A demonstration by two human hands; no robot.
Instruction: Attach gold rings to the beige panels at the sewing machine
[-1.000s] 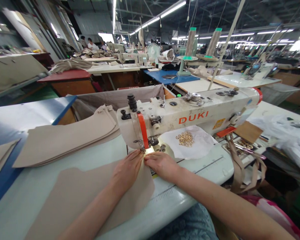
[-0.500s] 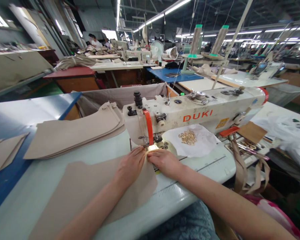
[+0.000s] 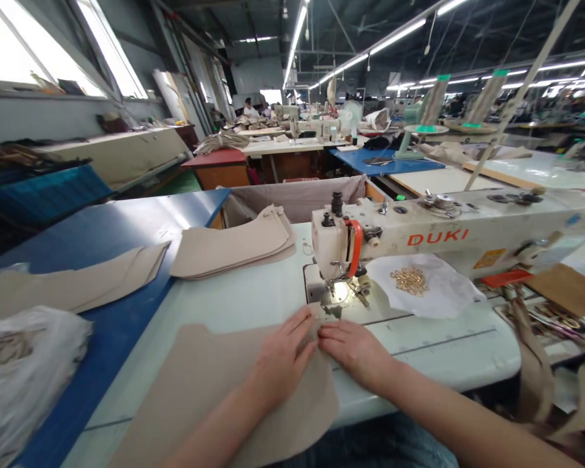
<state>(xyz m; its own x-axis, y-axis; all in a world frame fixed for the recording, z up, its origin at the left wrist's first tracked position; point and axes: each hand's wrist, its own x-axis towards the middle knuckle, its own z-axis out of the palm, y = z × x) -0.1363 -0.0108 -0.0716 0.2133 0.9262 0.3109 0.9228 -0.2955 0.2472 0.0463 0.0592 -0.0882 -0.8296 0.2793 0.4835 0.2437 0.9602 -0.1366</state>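
A large beige fabric piece [image 3: 214, 370] lies flat on the pale machine table, its narrow upper tip just in front of the sewing machine [image 3: 394, 234]. My left hand [image 3: 285, 354] rests on this fabric near the tip, fingers together and pressing on it. Thumb and fingers of my right hand [image 3: 355, 351] pinch the fabric's right edge, close beside the left fingertips. The lit needle plate [image 3: 340, 292] shows bare beyond both hands. Small gold metal pieces [image 3: 409, 281] lie on a white cloth [image 3: 439, 302] under the machine arm.
Stacked beige pieces [image 3: 234, 244] lie behind on the left. A blue table [image 3: 131, 325] holds more beige pieces [image 3: 82, 283] and a plastic bag [image 3: 39, 370]. Scissors and straps [image 3: 531, 351] are at the right. Thread cones [image 3: 433, 104] and a distant person [image 3: 250, 110] appear farther back.
The view has swung left. Both hands and the fabric tip have come back from under the needle area toward the body, uncovering the metal plate.
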